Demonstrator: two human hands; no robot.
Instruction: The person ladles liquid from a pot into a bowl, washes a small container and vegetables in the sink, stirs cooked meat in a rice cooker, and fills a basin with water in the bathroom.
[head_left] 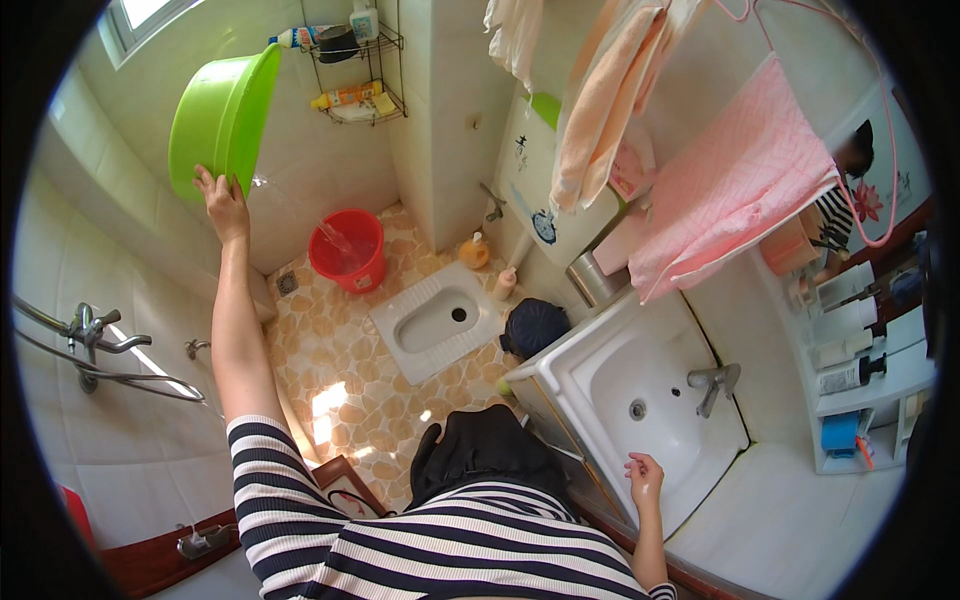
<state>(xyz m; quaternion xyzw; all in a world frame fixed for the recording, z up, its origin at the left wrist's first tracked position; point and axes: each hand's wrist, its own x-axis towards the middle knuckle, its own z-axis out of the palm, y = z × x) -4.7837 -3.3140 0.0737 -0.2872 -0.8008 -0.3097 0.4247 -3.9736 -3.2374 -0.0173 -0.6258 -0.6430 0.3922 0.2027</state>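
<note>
My left arm stretches forward, and my left hand (224, 203) grips the lower rim of a bright green plastic basin (215, 115). The basin is tipped on its side, high near the tiled wall. Below and to its right stands a red bucket (352, 265) on the floor, with a splashing streak of water at its mouth. Near the front edge of the white washbasin (660, 400) is my right hand (645, 478), empty, its fingers loosely bent and apart.
A squat toilet (440, 320) is set in the pebble-patterned floor, with an orange bottle (474, 250) beside it. Pink and peach towels (740, 180) hang at right. A wall tap (105, 345) sticks out at left; a wire rack (380, 105) holds bottles in the far corner.
</note>
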